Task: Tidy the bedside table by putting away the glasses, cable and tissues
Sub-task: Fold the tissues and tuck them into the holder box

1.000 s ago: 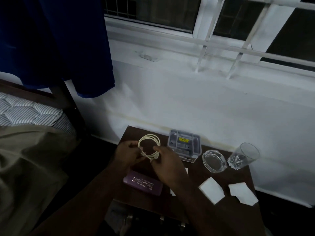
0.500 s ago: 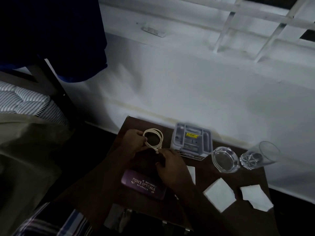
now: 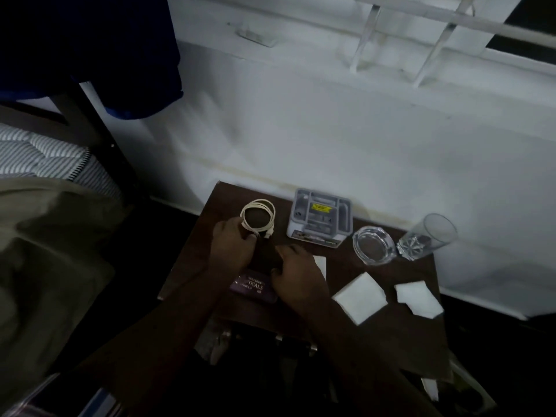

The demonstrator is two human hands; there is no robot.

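Observation:
A white cable [image 3: 258, 217] wound into a coil lies at the back left of the dark bedside table [image 3: 388, 335]. My left hand [image 3: 231, 246] pinches the coil's near edge. My right hand [image 3: 296, 273] hovers just right of it, apart from the cable, fingers loosely bent with nothing in them. Beneath both hands sits a purple glasses case [image 3: 251, 288], shut, with gold lettering. Two white tissues [image 3: 359, 297] [image 3: 418, 300] lie flat on the right half. A third tissue [image 3: 320, 263] peeks out beside my right hand.
A grey compartmented organiser [image 3: 320, 218] stands at the back of the table. To its right are a glass ashtray [image 3: 374, 245] and a tumbler [image 3: 427, 238] on its side. The white wall lies behind, the bed [image 3: 45, 158] to the left.
My right hand let go of the cable's end and drew back toward me over the glasses case. The left hand keeps hold of the coil, lowered onto the table. The camera tilted down.

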